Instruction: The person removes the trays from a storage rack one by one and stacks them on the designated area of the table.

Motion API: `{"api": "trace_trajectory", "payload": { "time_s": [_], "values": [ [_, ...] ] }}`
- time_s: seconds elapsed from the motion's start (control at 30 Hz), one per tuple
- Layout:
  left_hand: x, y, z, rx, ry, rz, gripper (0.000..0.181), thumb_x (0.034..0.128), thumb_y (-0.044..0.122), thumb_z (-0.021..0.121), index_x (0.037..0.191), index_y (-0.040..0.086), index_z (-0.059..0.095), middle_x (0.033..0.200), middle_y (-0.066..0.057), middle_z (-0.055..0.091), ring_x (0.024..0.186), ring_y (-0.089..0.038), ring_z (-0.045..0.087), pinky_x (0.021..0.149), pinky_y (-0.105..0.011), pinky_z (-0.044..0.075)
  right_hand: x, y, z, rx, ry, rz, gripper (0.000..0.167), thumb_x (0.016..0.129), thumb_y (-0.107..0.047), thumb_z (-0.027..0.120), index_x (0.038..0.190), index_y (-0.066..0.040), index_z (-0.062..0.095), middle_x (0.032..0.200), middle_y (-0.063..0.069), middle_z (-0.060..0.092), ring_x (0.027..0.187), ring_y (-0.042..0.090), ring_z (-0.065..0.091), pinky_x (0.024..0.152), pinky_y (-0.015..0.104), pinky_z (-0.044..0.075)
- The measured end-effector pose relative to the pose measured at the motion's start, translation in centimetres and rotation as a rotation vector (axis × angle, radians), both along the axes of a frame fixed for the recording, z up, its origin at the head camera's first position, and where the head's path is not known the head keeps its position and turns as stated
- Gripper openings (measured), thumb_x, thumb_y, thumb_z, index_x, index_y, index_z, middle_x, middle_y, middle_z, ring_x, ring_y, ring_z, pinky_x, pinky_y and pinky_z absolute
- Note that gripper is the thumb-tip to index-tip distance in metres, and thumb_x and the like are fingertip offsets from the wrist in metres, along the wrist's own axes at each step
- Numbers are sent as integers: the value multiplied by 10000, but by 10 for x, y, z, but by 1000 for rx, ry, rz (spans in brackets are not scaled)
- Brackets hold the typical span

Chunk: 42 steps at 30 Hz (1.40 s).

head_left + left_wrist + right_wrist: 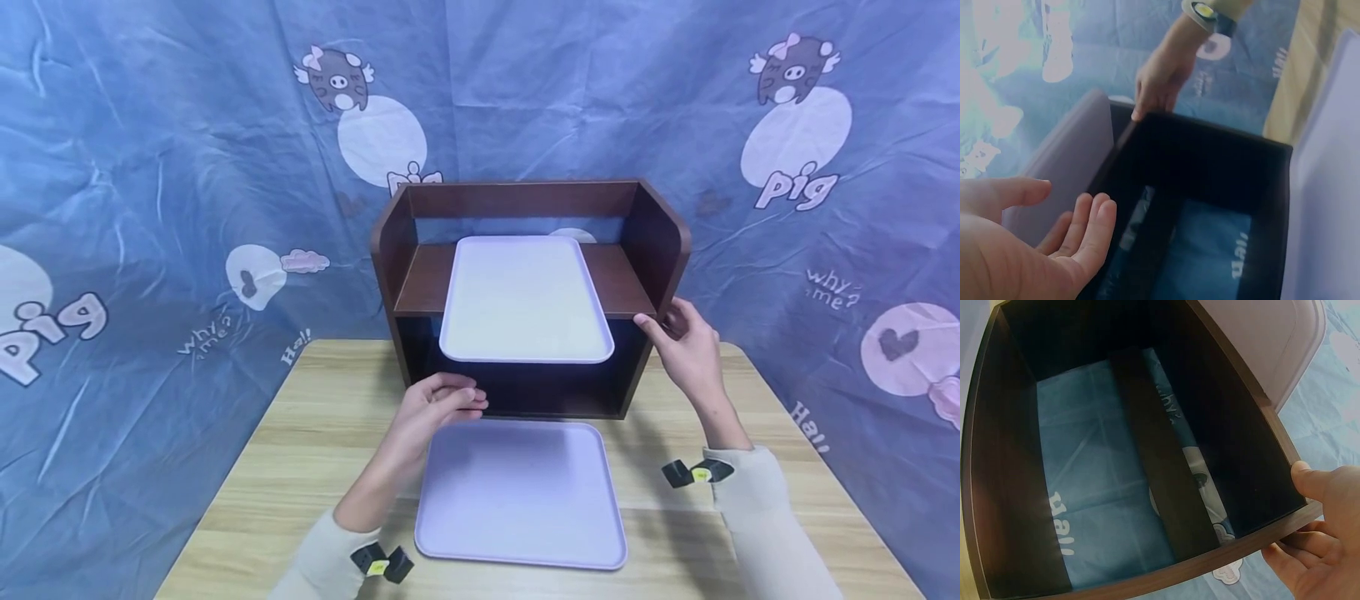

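Observation:
A dark brown two-tier wooden shelf (525, 200) stands at the back of the table. One pale lilac tray (525, 300) lies on its upper board and juts out past the front edge. A second lilac tray (521, 492) lies flat on the table before the shelf. My right hand (686, 346) grips the shelf's right side, thumb on the front edge and fingers around the outside, as the right wrist view shows. Near the lower compartment's opening hovers my left hand (442, 404), below the upper tray's front edge. Its fingers are loosely bent around nothing.
The light wood table (285, 467) extends to both sides of the shelf. Behind and beside it hangs a blue cloth (187, 167) printed with pigs and words. Through the shelf's open back the cloth (1104, 469) shows in the right wrist view.

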State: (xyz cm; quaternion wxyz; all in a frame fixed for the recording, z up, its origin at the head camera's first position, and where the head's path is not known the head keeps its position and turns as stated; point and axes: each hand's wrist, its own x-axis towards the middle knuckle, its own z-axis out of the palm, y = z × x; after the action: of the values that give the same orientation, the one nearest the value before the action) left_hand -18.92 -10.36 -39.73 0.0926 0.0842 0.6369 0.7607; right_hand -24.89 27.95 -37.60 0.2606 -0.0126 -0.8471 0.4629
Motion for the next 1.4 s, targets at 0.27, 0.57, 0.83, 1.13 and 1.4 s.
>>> {"api": "trace_trajectory", "payload": {
  "time_s": [0.27, 0.57, 0.83, 1.13, 1.4],
  "values": [
    [4, 17, 12, 141, -38, 4, 391, 992, 21, 665, 1339, -100, 531, 1221, -231, 745, 1099, -274, 774, 1035, -436, 625, -1, -1, -1, 11, 2, -13, 604, 963, -354, 811, 1433, -29, 613, 1381, 222, 700, 1332, 381, 644, 925, 7, 494],
    [0, 39, 20, 276, -59, -32, 343, 1012, 37, 647, 1328, -55, 549, 1184, -139, 719, 1224, -344, 721, 1111, -480, 576, -1, -3, 0, 9, -1, -27, 603, 972, -355, 800, 1439, -27, 605, 1383, 222, 696, 1329, 383, 644, 923, 5, 488],
    [0, 58, 19, 462, -81, 0, 242, 1005, -25, 618, 1247, -6, 615, 1110, -74, 773, 1190, -295, 742, 1156, -484, 540, -2, -3, -1, 10, -7, -40, 572, 975, -339, 798, 1402, -5, 616, 1364, 236, 704, 1322, 384, 650, 895, -11, 467],
    [1, 74, 17, 582, -120, 38, 282, 989, -51, 611, 1262, 13, 588, 1065, -50, 780, 1139, -253, 760, 1176, -487, 523, -2, -4, -2, 2, -12, -52, 564, 970, -346, 803, 1378, 2, 628, 1340, 239, 716, 1295, 311, 677, 875, -16, 467],
    [-2, 88, 22, 688, -119, 87, 335, 971, -63, 622, 1282, 39, 550, 1109, -37, 736, 1047, -171, 756, 1174, -478, 530, -3, -3, -4, 0, -10, -50, 571, 973, -356, 798, 1382, 1, 622, 1346, 237, 713, 1296, 299, 676, 850, -26, 446]
  ]
}}
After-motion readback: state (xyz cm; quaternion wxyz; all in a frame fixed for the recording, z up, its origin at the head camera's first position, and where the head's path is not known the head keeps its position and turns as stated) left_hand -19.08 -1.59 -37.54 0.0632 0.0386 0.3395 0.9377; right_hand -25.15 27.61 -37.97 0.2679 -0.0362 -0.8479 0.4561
